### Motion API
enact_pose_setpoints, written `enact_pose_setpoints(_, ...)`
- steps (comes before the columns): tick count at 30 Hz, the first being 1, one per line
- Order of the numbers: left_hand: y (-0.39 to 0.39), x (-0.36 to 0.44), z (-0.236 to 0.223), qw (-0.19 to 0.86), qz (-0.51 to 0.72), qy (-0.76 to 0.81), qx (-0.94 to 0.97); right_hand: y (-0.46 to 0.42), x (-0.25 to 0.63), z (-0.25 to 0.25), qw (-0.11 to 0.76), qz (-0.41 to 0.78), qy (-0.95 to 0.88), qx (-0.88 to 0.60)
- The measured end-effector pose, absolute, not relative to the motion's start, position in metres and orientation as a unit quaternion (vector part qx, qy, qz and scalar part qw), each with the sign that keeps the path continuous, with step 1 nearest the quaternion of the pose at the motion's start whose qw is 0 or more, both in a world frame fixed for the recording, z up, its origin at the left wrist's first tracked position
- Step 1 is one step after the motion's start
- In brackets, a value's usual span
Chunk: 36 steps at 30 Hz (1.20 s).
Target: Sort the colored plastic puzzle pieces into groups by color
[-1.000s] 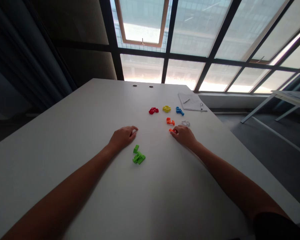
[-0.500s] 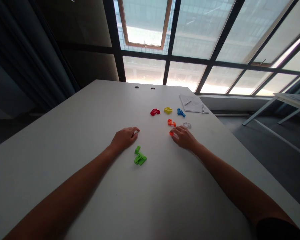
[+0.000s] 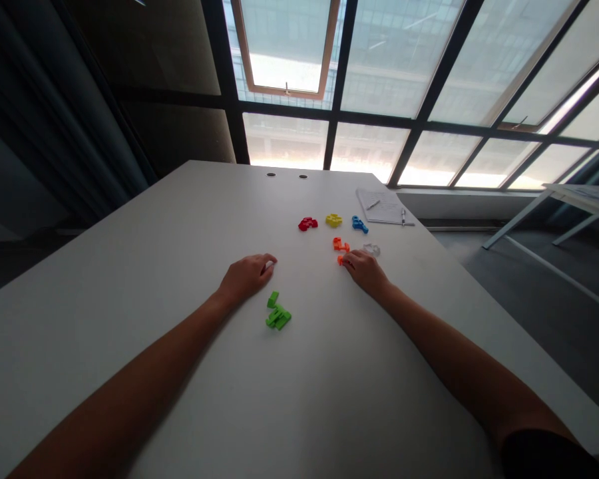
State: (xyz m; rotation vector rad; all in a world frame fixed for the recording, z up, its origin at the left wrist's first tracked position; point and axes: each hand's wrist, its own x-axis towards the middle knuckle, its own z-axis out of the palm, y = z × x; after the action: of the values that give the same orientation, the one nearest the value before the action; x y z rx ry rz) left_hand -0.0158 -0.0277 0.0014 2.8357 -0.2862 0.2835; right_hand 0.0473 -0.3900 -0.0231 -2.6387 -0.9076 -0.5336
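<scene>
A small orange plastic puzzle piece [image 3: 340, 260] is lying flat on the counter [image 3: 190, 219], its end poking out from under the right hand's fingers [image 3: 352, 263]. A bright green puzzle piece [image 3: 278, 319] is resting near the left hand [image 3: 244, 278], with a short green block [image 3: 273, 299] sitting just beyond it.

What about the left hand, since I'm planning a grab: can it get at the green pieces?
Probably yes. The left hand rests on the table just beside the green pieces, and nothing stands between them, so the way looks free.
</scene>
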Motion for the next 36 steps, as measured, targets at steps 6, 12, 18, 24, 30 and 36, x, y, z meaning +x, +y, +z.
enact_pose_setpoints(6,-0.028,-0.016,0.001,0.136,0.095,-0.099,0.981,-0.390,0.034,-0.024,0.128,-0.178,-0.370,-0.903)
enact_pose_setpoints(12,-0.027,-0.015,0.000,0.136,0.100,-0.099,0.981,-0.389,0.034,-0.017,0.076,-0.146,-0.341,-0.925)
enact_pose_setpoints(18,-0.027,-0.015,0.000,0.137,0.099,-0.099,0.981,-0.389,0.035,-0.014,0.070,-0.126,-0.308,-0.941)
enact_pose_setpoints(24,-0.027,-0.016,0.001,0.130,0.096,-0.099,0.982,-0.388,0.033,-0.013,0.062,-0.134,-0.307,-0.940)
enact_pose_setpoints(30,-0.027,-0.015,0.000,0.129,0.100,-0.099,0.982,-0.389,0.034,-0.016,0.072,-0.138,-0.303,-0.940)
enact_pose_setpoints(36,-0.027,-0.015,0.000,0.128,0.101,-0.101,0.981,-0.375,0.014,-0.011,0.145,-0.215,-0.377,-0.889)
